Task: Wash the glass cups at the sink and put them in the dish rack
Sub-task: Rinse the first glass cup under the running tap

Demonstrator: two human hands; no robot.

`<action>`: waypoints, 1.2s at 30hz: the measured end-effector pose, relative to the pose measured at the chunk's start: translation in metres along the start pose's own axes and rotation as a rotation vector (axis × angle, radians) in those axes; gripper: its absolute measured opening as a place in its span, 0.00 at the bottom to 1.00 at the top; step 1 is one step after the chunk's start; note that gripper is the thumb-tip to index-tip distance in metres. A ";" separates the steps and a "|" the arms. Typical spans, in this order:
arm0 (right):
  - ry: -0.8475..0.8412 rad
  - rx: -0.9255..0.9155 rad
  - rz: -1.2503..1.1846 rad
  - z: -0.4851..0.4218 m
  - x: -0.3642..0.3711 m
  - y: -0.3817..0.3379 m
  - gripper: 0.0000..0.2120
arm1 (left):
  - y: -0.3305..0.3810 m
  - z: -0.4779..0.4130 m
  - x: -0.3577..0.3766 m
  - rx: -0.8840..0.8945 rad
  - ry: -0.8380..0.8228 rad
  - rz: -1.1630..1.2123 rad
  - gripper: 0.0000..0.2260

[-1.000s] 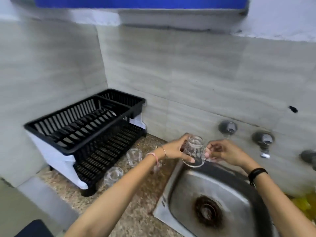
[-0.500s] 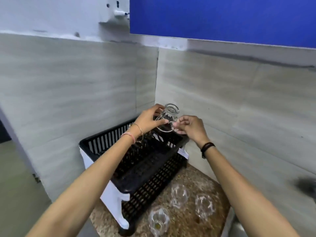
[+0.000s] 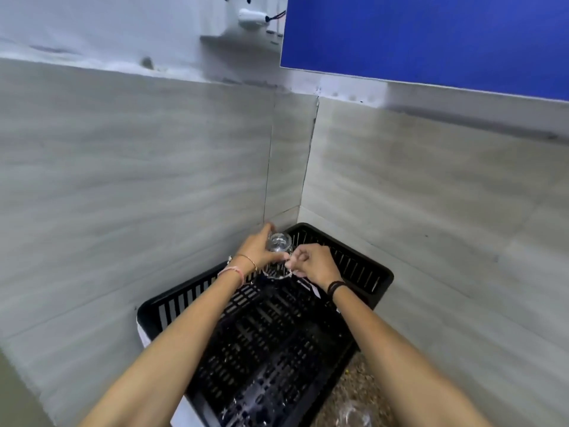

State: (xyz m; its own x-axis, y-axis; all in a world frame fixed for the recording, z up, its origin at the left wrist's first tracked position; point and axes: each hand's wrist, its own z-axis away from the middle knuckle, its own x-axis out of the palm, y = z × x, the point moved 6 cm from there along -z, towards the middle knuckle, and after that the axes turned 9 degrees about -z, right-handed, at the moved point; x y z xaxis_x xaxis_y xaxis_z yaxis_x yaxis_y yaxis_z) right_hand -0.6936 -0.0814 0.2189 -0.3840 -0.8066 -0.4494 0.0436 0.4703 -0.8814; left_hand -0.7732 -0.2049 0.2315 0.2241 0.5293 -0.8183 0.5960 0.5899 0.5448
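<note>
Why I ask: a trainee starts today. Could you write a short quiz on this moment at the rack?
1. True or false: the glass cup is lying in a sink.
2. Which holds the cup: A) left hand alone, B) right hand alone, C) both?
3. Fill in: the cup is held over the black ____.

Key: 1 false, it is held up in the hands. 2 C. 3 dish rack.

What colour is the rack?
The rack is black. It shows best in the head view.
</note>
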 end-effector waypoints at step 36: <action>0.079 -0.005 0.108 0.047 -0.037 0.002 0.07 | 0.039 0.030 -0.001 -0.119 0.094 -0.386 0.08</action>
State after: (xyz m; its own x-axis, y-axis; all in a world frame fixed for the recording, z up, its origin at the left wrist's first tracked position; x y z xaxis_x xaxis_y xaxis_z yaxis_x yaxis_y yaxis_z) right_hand -0.6366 -0.0673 0.2264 -0.4491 -0.7204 -0.5286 0.0844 0.5547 -0.8277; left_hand -0.7272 -0.2004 0.2480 -0.0734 0.3057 -0.9493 0.5280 0.8194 0.2231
